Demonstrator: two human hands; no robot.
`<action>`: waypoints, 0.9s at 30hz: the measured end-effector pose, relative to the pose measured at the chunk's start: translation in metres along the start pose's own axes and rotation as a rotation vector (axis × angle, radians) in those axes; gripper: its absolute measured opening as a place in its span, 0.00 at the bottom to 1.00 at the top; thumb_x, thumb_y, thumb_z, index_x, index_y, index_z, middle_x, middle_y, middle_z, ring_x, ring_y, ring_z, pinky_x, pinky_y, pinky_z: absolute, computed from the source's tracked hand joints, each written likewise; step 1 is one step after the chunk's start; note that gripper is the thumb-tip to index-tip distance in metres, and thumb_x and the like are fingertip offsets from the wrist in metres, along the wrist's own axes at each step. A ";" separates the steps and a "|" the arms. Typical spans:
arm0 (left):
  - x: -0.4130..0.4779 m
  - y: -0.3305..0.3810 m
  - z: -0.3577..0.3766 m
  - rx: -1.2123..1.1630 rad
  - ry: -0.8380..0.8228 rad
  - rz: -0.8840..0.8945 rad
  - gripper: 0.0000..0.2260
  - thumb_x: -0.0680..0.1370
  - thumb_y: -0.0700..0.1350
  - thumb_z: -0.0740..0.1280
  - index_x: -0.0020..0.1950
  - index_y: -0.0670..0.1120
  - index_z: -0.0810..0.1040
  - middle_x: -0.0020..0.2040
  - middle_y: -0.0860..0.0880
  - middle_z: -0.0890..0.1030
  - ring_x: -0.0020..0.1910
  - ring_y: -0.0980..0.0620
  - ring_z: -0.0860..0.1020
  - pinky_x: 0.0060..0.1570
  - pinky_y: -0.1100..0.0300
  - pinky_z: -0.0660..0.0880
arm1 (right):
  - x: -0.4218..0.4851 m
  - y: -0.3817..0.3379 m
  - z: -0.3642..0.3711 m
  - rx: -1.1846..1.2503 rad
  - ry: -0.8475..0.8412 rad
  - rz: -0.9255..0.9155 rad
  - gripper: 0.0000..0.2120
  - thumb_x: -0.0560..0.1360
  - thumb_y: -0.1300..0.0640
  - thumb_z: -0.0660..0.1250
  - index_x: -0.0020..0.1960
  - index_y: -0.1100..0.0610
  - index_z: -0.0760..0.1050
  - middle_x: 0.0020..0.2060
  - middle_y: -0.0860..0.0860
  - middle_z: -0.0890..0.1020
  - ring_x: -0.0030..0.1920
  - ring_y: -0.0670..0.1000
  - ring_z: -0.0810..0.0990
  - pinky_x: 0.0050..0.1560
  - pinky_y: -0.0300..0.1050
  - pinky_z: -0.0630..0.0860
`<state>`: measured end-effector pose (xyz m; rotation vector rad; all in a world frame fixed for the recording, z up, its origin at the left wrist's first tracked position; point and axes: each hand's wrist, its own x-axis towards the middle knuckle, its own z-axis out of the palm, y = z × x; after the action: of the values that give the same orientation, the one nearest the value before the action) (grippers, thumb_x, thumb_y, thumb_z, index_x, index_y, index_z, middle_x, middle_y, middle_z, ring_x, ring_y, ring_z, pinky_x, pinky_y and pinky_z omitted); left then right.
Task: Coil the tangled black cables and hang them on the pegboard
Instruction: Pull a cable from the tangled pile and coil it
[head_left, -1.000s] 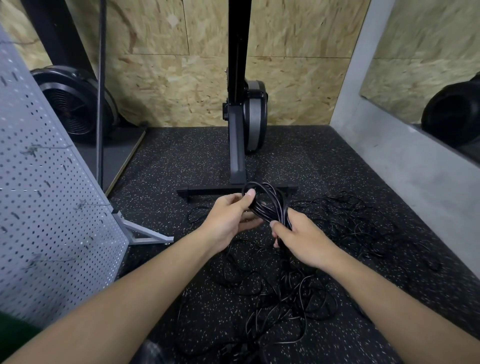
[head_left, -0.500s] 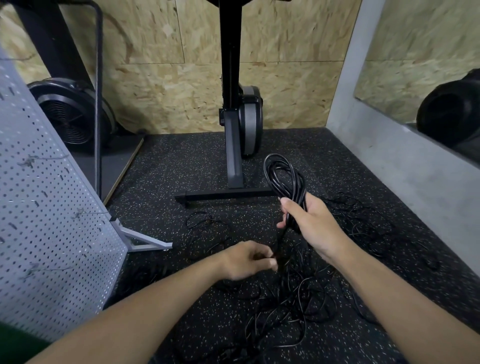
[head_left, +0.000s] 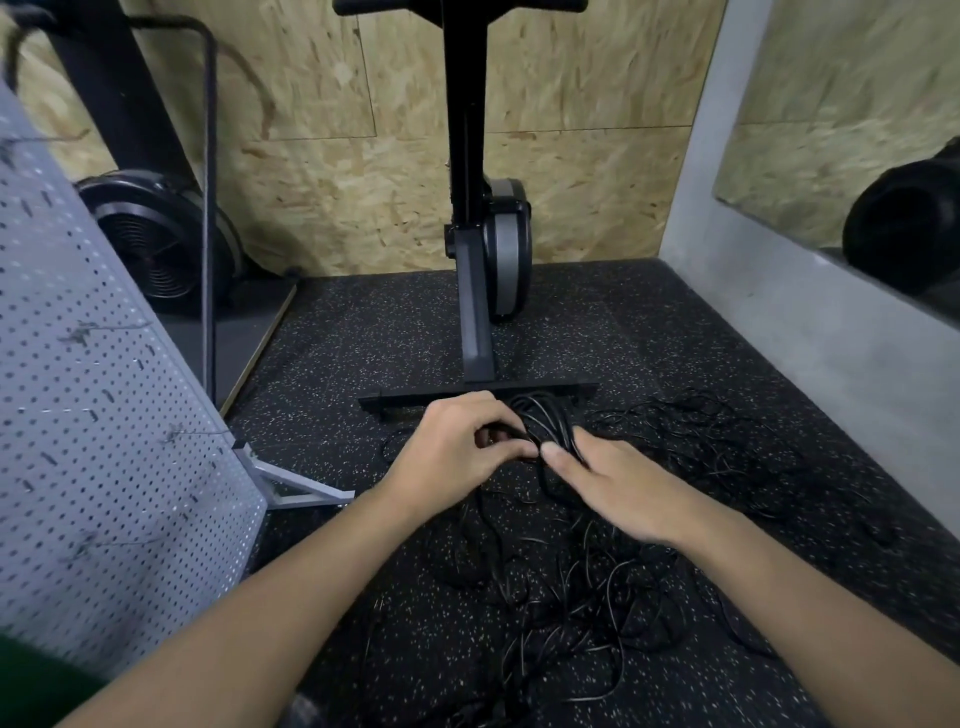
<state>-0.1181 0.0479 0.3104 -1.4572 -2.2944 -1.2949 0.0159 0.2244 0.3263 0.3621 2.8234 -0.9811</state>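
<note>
At the middle of the floor, just in front of the exercise machine's foot bar, we see the fingers of the left hand curled over a coil of black cable, their tips tucked against its loops. The right hand meets it from the other side. Its thumb lies across the near strands, and its other fingers wrap behind the coil, mostly hidden from us. Both hands grasp the same bundle, thumbs nearly touching.

The coil stands roughly upright between them. Its top loop overlaps the foot bar in our view, though we cannot tell whether they touch. Below the hands, strands run down into the tangled cables, which sprawl over the speckled rubber floor under both forearms and off to the right.

To the left stands the grey pegboard, well apart from the coil, with hooks on its face and a metal foot on the floor. Behind are the machine's column, a fan wheel and a chipboard wall.
</note>
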 end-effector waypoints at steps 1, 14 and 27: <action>0.000 0.001 0.000 -0.008 0.022 0.017 0.10 0.73 0.50 0.80 0.49 0.47 0.87 0.44 0.54 0.83 0.43 0.53 0.81 0.44 0.57 0.78 | 0.001 -0.002 0.003 -0.023 -0.021 -0.038 0.33 0.80 0.29 0.52 0.78 0.48 0.65 0.70 0.47 0.75 0.68 0.50 0.76 0.66 0.47 0.73; 0.000 -0.016 -0.003 -0.038 -0.049 -0.111 0.18 0.76 0.56 0.77 0.63 0.52 0.81 0.56 0.57 0.77 0.56 0.59 0.78 0.56 0.69 0.73 | 0.012 0.003 0.018 -0.074 0.026 -0.168 0.10 0.84 0.46 0.62 0.62 0.49 0.75 0.39 0.45 0.79 0.34 0.40 0.76 0.37 0.37 0.71; 0.000 -0.043 -0.021 -0.621 -0.284 -0.546 0.21 0.74 0.55 0.75 0.65 0.49 0.84 0.61 0.51 0.86 0.65 0.54 0.81 0.75 0.48 0.70 | 0.006 0.009 0.011 0.231 -0.107 -0.104 0.07 0.84 0.45 0.62 0.55 0.45 0.77 0.44 0.44 0.84 0.48 0.52 0.85 0.57 0.57 0.81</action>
<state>-0.1583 0.0257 0.2980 -1.2428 -2.7488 -2.2436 0.0133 0.2251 0.3115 0.1810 2.6622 -1.3113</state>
